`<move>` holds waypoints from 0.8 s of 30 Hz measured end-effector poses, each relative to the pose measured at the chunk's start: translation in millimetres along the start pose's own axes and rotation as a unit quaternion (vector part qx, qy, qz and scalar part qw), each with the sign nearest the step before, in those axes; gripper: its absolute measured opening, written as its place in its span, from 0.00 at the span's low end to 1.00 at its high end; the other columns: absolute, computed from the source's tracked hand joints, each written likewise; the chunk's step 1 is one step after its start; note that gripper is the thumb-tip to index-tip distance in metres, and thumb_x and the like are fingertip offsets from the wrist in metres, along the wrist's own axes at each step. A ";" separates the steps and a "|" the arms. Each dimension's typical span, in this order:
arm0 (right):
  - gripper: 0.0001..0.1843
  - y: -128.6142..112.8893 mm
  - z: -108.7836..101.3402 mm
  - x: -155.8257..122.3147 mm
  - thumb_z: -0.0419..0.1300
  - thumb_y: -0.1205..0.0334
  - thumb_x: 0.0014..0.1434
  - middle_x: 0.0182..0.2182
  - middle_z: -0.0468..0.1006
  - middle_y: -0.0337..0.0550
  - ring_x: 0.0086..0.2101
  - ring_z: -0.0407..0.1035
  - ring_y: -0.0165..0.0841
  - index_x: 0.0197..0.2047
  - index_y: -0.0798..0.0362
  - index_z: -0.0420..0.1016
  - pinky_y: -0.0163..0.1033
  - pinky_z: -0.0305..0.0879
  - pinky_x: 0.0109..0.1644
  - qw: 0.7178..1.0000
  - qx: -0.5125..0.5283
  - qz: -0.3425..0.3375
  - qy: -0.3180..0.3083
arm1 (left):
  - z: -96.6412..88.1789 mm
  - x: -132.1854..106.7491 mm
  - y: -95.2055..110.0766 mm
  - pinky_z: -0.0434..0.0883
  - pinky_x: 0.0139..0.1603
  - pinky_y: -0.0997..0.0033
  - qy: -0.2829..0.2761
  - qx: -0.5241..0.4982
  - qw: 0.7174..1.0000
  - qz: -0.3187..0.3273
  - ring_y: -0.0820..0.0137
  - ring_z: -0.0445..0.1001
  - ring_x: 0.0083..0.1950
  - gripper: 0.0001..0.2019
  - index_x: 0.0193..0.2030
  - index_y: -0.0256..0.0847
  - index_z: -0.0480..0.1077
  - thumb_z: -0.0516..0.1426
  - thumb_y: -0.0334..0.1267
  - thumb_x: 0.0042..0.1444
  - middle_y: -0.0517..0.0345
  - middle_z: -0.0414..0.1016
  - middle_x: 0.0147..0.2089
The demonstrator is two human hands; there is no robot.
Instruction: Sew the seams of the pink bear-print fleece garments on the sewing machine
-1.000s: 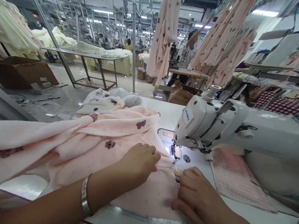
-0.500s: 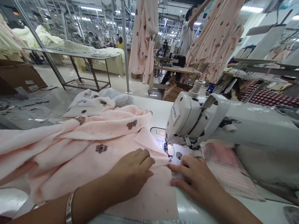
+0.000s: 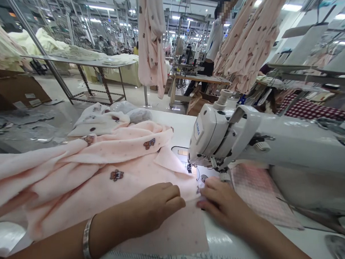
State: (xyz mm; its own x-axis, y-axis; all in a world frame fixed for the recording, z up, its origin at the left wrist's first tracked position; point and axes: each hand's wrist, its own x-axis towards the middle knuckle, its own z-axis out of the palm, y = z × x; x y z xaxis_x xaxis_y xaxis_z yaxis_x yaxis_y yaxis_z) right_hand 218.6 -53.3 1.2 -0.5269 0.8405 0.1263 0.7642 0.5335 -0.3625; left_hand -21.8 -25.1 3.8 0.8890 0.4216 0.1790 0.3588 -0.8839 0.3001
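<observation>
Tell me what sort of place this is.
Most likely a garment factory's sewing floor: an industrial sewing machine with pink cloth at its needle, matching pink garments hanging overhead, and worktables piled with fabric behind.

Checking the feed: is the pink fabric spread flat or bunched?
Mostly bunched: the fabric lies in folds, smooth only where the left hand and right hand hold its edge.
</observation>
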 end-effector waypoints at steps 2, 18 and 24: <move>0.09 6.1 0.7 0.5 0.52 0.63 0.63 0.30 0.73 0.40 0.32 0.65 0.32 0.45 0.51 0.69 0.38 0.56 0.35 1.000 0.004 0.021 0.018 | 2.1 1.3 3.5 0.65 0.38 0.69 -0.010 -0.018 0.999 -0.043 0.67 0.66 0.38 0.08 0.44 0.39 0.64 0.49 0.29 0.59 0.56 0.67 0.40; 0.10 3.9 1.5 7.8 0.48 0.67 0.62 0.27 0.72 0.39 0.23 0.62 0.29 0.30 0.52 0.66 0.36 0.54 0.31 0.990 -0.106 0.093 0.028 | 7.3 17.6 0.8 0.63 0.37 0.65 0.001 0.046 0.998 0.031 0.65 0.64 0.37 0.13 0.52 0.41 0.64 0.50 0.37 0.62 0.55 0.68 0.35; 0.09 13.1 -0.9 20.3 0.51 0.68 0.60 0.31 0.75 0.42 0.36 0.68 0.36 0.31 0.52 0.69 0.42 0.58 0.42 0.981 -0.149 0.105 0.064 | 2.9 22.8 -12.5 0.55 0.56 0.50 0.005 0.029 0.999 0.014 0.55 0.57 0.58 0.16 0.54 0.48 0.64 0.54 0.41 0.59 0.50 0.58 0.60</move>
State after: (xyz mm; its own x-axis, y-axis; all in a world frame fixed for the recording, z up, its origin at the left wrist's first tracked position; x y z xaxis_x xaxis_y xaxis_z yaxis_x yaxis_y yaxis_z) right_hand 218.2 -29.1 -0.1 -0.3101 0.9295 0.1996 0.9355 0.3358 -0.1100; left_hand -5.2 -5.0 1.5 0.8961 0.3983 0.1960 0.3502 -0.9056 0.2391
